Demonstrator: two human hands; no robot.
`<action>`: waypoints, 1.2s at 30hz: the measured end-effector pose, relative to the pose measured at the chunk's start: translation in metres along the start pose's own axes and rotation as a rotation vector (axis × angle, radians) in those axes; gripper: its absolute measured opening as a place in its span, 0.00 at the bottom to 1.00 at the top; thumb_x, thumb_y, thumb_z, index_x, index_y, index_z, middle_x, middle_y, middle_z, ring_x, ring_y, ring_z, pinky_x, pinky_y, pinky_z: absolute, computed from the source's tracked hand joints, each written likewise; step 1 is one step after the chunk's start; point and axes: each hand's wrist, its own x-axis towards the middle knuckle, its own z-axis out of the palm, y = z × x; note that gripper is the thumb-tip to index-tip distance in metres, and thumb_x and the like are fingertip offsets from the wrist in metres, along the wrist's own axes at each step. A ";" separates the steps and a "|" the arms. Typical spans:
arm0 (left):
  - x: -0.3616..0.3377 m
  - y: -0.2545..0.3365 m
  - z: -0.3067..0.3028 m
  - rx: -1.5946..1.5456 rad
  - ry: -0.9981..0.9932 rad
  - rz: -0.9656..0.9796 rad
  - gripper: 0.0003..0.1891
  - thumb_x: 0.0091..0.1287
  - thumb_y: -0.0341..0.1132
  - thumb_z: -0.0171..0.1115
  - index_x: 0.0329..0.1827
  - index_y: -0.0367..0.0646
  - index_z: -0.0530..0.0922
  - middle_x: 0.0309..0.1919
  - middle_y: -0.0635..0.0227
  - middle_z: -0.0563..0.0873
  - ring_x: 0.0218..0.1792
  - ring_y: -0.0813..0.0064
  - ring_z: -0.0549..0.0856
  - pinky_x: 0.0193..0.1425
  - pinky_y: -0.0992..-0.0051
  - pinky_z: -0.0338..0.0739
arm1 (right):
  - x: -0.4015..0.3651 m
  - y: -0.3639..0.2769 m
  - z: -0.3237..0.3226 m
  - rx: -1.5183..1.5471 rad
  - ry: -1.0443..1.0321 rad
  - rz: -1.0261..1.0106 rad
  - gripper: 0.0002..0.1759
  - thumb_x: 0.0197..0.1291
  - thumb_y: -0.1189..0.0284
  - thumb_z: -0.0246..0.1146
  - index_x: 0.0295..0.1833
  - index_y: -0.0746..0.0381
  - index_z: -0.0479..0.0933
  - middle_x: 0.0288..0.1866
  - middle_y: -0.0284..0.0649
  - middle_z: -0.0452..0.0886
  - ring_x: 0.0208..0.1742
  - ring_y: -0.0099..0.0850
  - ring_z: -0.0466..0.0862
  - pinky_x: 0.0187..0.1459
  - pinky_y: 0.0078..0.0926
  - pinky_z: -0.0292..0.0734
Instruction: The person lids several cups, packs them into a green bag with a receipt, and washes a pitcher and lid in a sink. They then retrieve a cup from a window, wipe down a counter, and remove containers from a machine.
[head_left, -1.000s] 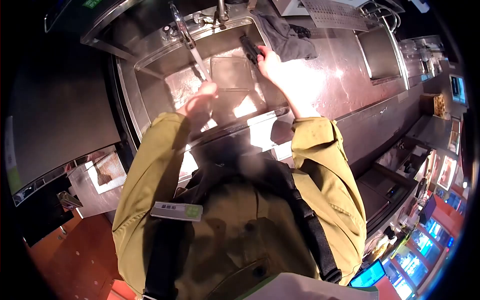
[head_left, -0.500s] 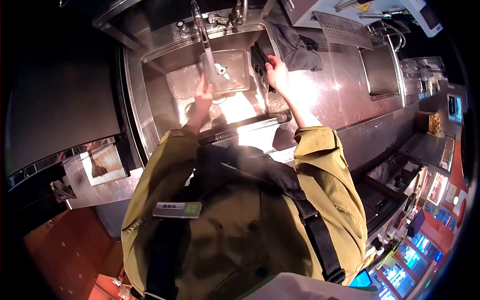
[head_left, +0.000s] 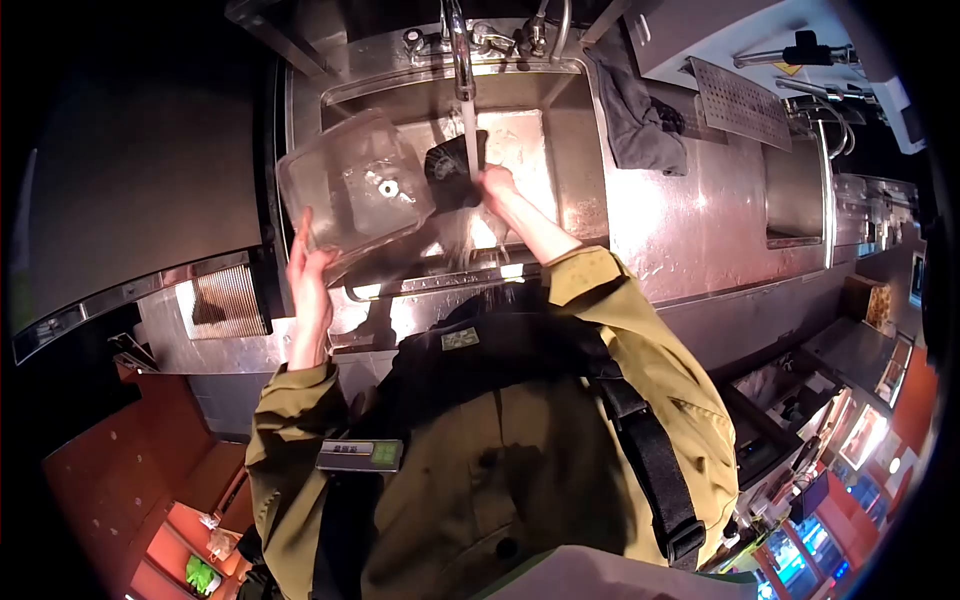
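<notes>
My left hand (head_left: 311,277) grips the near left edge of a clear plastic container (head_left: 350,180), tilted over the left side of the sink (head_left: 587,150). A small white piece (head_left: 389,188) lies in the container. In my right hand (head_left: 497,187) is a dark, flat object (head_left: 452,172), held under the running water. Water pours from the faucet (head_left: 462,75) past that object into the sink.
A grey cloth (head_left: 640,125) lies on the steel counter (head_left: 680,215) right of the sink. Farther right are a perforated metal plate (head_left: 742,105) and a second basin (head_left: 793,190). A ribbed panel (head_left: 230,302) is at the left.
The container has been lifted and moved left by my left hand. My right hand has brought the dark object left, from the sink's right side into the water stream.
</notes>
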 end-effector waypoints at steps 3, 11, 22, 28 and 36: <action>-0.002 0.006 -0.014 -0.002 0.032 -0.016 0.32 0.49 0.30 0.47 0.63 0.38 0.59 0.60 0.66 0.67 0.36 0.81 0.74 0.49 0.81 0.68 | -0.014 -0.011 -0.030 0.127 0.149 0.109 0.07 0.56 0.81 0.49 0.39 0.63 0.71 0.26 0.33 0.73 0.17 0.23 0.68 0.14 0.19 0.59; 0.005 0.029 -0.001 -0.109 -0.006 -0.094 0.31 0.52 0.26 0.46 0.64 0.40 0.58 0.29 0.69 0.77 0.30 0.83 0.73 0.40 0.85 0.67 | -0.002 0.013 -0.052 0.384 0.045 0.394 0.08 0.58 0.80 0.41 0.37 0.68 0.67 0.30 0.42 0.74 0.26 0.32 0.75 0.25 0.27 0.76; 0.041 0.029 0.022 -0.112 -0.092 -0.137 0.27 0.62 0.40 0.53 0.61 0.33 0.60 0.22 0.73 0.73 0.19 0.84 0.71 0.24 0.84 0.66 | -0.026 -0.051 0.007 -1.069 -0.181 -0.284 0.17 0.51 0.64 0.55 0.30 0.69 0.76 0.27 0.47 0.79 0.32 0.40 0.81 0.35 0.34 0.74; 0.068 0.006 0.072 0.106 -0.377 -0.119 0.33 0.58 0.37 0.60 0.63 0.34 0.56 0.21 0.78 0.72 0.20 0.87 0.68 0.23 0.86 0.64 | -0.025 -0.136 0.017 -1.546 0.040 -0.788 0.26 0.59 0.52 0.45 0.32 0.65 0.73 0.30 0.48 0.80 0.34 0.46 0.79 0.39 0.38 0.74; 0.099 -0.073 0.145 0.474 -0.859 0.182 0.34 0.49 0.25 0.65 0.61 0.34 0.61 0.18 0.76 0.72 0.22 0.86 0.70 0.28 0.84 0.68 | 0.022 -0.194 0.026 -1.910 0.181 -1.142 0.22 0.46 0.67 0.52 0.47 0.67 0.70 0.32 0.47 0.80 0.34 0.39 0.81 0.28 0.36 0.75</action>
